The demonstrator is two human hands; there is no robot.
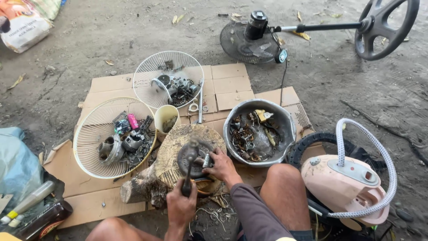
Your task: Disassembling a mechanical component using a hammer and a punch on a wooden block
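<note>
My left hand (180,206) grips the handle of a hammer (191,154), whose head hangs over a dark round motor part (192,163) lying on a tree-stump block (171,151). My right hand (220,167) rests on the stump's right side and pinches a small metal piece (207,161) against the motor part. Both hands are close together above the stump, between my bare knees.
A cream fan grille (91,147) at left and a white grille (147,78) behind it hold metal parts. A yellow cup (165,116), a dented metal bowl (287,129) of copper scrap, a pink steam appliance (345,185), a dark fan (249,42) and flattened cardboard (232,85) surround me.
</note>
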